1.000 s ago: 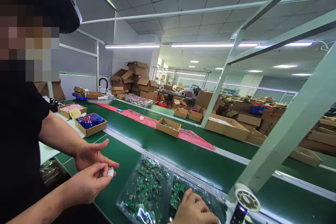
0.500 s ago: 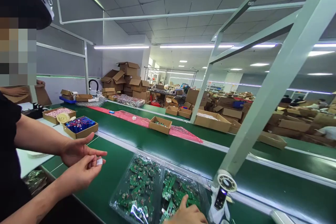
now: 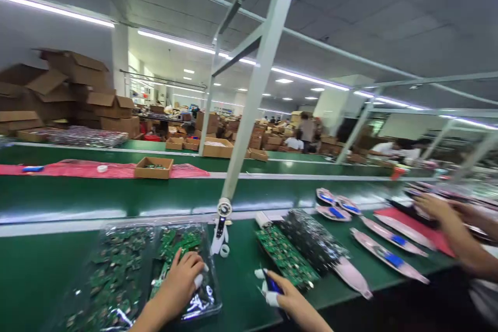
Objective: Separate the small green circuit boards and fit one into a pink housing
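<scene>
My left hand (image 3: 181, 282) lies in a clear plastic tray (image 3: 116, 270) of small green circuit boards, fingers bent down onto a green board; white cots cover the fingertips. My right hand (image 3: 282, 293), also with white fingertip cots, pinches a small dark blue part (image 3: 272, 285) above the green belt. Just beyond it a stack of green circuit boards (image 3: 286, 257) lies next to a dark blistered tray (image 3: 313, 238).
A small white fan (image 3: 222, 218) stands at the foot of a slanted metal post (image 3: 252, 93). Pink trays with blue parts (image 3: 389, 257) lie to the right, where another person's hands (image 3: 439, 207) work. A cardboard box (image 3: 153, 167) sits on a red sheet across the belt.
The view has swung right; the person on the left is out of sight. My left hand stays in the tray of boards. My right hand has come into view pinching a dark blue part.
</scene>
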The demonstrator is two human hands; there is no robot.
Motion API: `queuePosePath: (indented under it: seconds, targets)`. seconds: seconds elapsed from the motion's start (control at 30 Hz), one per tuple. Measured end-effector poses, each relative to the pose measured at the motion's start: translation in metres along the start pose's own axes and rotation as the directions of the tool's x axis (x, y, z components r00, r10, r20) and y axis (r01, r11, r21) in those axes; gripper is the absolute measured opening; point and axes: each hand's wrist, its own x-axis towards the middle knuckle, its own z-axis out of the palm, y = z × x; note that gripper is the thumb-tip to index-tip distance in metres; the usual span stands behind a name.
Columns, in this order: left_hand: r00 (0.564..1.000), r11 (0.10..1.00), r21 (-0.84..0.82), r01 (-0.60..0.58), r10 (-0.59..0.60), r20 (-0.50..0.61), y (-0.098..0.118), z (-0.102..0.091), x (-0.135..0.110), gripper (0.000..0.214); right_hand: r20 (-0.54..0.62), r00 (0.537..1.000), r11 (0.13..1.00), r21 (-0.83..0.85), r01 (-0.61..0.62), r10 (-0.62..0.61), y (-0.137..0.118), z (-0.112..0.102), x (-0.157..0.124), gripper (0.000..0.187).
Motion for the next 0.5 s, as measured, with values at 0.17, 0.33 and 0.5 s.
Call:
queuePosePath:
  seconds: [0.17, 0.33, 0.5]
  targets:
    - [0.962, 0.983, 0.137, -0.124, 0.153, -0.226, -0.023, 0.011, -0.011, 0.053, -0.428, 0.903, 0.857, -0.477, -0.195, -0.032, -0.004, -0.042, -0.007, 0.058]
    - [0.842, 0.967, 0.194, -0.166, 0.241, -0.483, -0.018, 0.024, -0.017, 0.057, -0.434, 0.889, 0.678, -0.699, -0.229, -0.146, -0.016, -0.053, 0.006, 0.041]
    - [0.788, 0.935, 0.202, -0.292, 0.355, -0.504, 0.001, 0.028, -0.026, 0.047, -0.370, 0.911, 0.569, -0.796, -0.209, -0.183, -0.024, -0.023, 0.043, 0.039]
